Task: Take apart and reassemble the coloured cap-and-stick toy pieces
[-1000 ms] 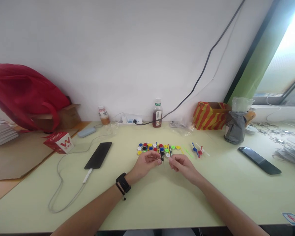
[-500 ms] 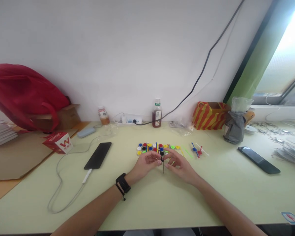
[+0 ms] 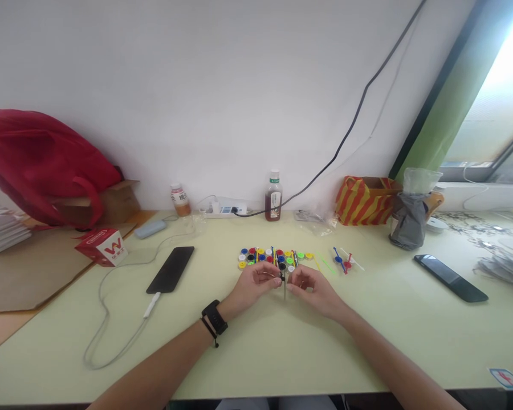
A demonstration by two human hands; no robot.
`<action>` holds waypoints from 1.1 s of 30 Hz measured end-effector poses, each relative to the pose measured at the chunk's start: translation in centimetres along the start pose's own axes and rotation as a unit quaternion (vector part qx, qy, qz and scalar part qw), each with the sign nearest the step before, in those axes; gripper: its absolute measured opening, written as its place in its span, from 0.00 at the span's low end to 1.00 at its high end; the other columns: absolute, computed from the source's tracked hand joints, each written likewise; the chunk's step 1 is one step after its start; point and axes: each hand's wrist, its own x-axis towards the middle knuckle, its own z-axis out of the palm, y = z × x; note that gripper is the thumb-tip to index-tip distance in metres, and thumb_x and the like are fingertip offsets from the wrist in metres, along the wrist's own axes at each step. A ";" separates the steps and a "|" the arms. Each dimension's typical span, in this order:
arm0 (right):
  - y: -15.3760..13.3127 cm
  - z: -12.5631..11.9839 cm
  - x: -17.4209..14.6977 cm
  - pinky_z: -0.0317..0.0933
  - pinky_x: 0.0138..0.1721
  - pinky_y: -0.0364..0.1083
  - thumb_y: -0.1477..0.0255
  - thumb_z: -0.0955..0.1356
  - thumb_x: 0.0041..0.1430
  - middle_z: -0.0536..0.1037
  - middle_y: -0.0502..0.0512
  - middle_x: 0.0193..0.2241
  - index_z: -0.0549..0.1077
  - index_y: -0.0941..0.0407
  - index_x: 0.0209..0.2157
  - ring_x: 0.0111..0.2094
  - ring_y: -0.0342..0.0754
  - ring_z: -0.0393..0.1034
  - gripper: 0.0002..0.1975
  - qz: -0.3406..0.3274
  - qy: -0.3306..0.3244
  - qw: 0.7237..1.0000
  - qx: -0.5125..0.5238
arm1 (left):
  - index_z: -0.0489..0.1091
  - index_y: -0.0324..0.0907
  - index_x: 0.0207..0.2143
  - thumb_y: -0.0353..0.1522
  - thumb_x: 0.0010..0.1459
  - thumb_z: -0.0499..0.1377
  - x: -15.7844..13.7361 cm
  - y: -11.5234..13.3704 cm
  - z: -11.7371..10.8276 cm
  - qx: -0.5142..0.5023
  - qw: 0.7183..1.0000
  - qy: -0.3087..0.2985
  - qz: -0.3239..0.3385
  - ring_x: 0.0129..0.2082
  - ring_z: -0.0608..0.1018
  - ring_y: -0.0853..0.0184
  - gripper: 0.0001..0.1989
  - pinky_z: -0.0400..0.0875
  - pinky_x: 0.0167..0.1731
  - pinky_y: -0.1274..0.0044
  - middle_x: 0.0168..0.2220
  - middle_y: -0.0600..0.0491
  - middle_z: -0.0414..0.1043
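In my left hand [image 3: 260,279], thumb and fingertips pinch a small black arrow spinner [image 3: 283,278] above the table. Its thin pointer [image 3: 285,291] stands upright and looks blurred. My right hand [image 3: 310,286] is just to the right of it, fingers curled, with a gap between thumb and index finger and no thing visible in them. Behind both hands lie several coloured discs [image 3: 268,252] in rows, with thin coloured arrow pieces [image 3: 275,256] among them; my hands cover part of the rows. Further right lie a blue arrow spinner [image 3: 338,259] and a red one [image 3: 347,265].
On the left are a black phone [image 3: 171,270] on a white cable, a red-and-white box [image 3: 101,247] and a red bag [image 3: 47,165]. A brown bottle [image 3: 273,198] and power strip [image 3: 224,209] stand by the wall. At right lie a striped bag [image 3: 363,202] and dark device [image 3: 450,278].
My right fingers, stretched over the spinner before, have drawn back to the right and curled. The pointer, sharp and dark earlier, is now blurred. My left hand has stayed in place.
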 end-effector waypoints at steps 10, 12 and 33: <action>-0.1 0.2 -0.3 0.68 0.31 0.45 0.61 0.71 0.60 0.77 0.56 0.44 0.69 0.51 0.49 0.32 0.45 0.70 0.18 0.001 0.009 1.000 -0.017 | 0.77 0.39 0.39 0.37 0.52 0.73 0.0 0.1 -0.1 0.000 1.000 -0.001 -0.002 0.39 0.81 0.64 0.15 0.76 0.44 0.71 0.38 0.49 0.78; 0.1 0.2 -0.4 0.68 0.31 0.45 0.61 0.69 0.62 0.77 0.56 0.41 0.67 0.50 0.55 0.31 0.45 0.70 0.21 -0.016 0.022 0.999 -0.031 | 0.76 0.39 0.39 0.37 0.52 0.73 0.0 0.1 -0.1 -0.014 1.000 0.003 -0.010 0.37 0.81 0.64 0.16 0.77 0.43 0.71 0.37 0.50 0.78; -0.2 0.6 -0.4 0.68 0.30 0.45 0.65 0.69 0.61 0.78 0.55 0.43 0.70 0.50 0.44 0.31 0.45 0.71 0.11 -0.015 0.000 0.999 -0.050 | 0.77 0.39 0.40 0.39 0.52 0.72 -0.1 0.7 0.0 -0.006 1.000 -0.004 -0.013 0.35 0.82 0.64 0.17 0.77 0.41 0.70 0.37 0.49 0.79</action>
